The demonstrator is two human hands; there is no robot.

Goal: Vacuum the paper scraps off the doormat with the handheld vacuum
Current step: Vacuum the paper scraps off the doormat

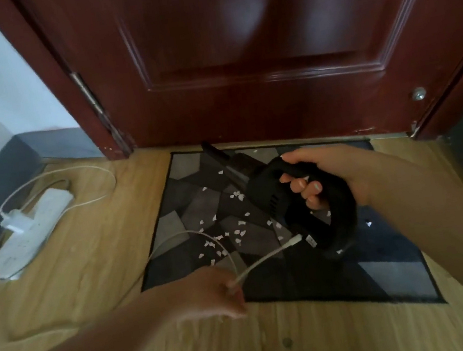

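Down on the wooden floor [91, 260], your doormat [399, 272] lies against the dark red door [234, 52], paper scraps [238, 232] strewn mid-frame. Your right hand [324, 172] grips the black handheld vacuum [296, 204], nozzle pointing toward the upper left. Your left hand [210, 295] pinches its white cable [265, 258].

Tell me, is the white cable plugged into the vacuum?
Plugged in: the white cable ends at the vacuum handle's base.
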